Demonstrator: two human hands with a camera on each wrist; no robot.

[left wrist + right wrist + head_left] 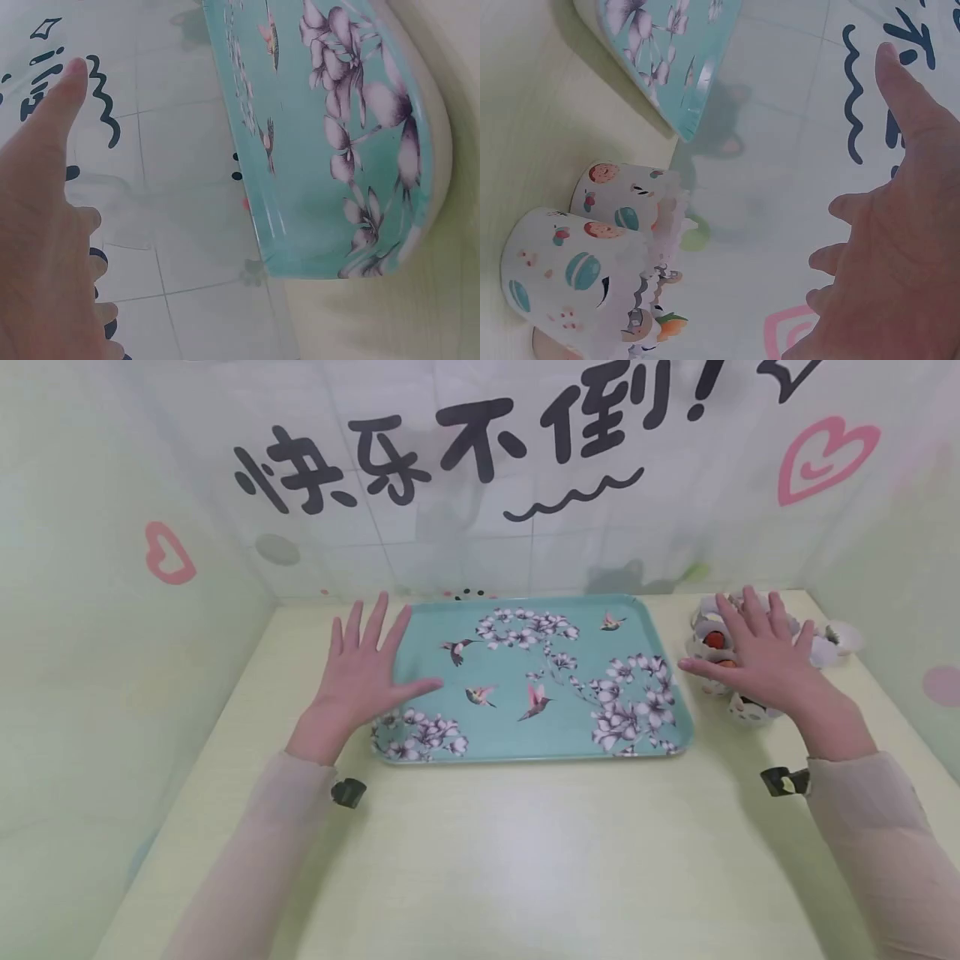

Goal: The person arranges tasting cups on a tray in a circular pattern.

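Fingers are straight and spread apart on the person's left hand and right hand; neither grips anything. A pale blue-green rectangular tray with printed flowers and birds lies flat on the pale, wood-look surface between the hands, a central place that seems to suit reach from both sides. White patterned cups with wavy rims stand upright just beside it, under the right hand, probably bunched so one hand can get at all.

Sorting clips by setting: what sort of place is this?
Probably a decorated table booth: pale walls with pink hearts and Chinese lettering stand around a light table holding a floral tray.
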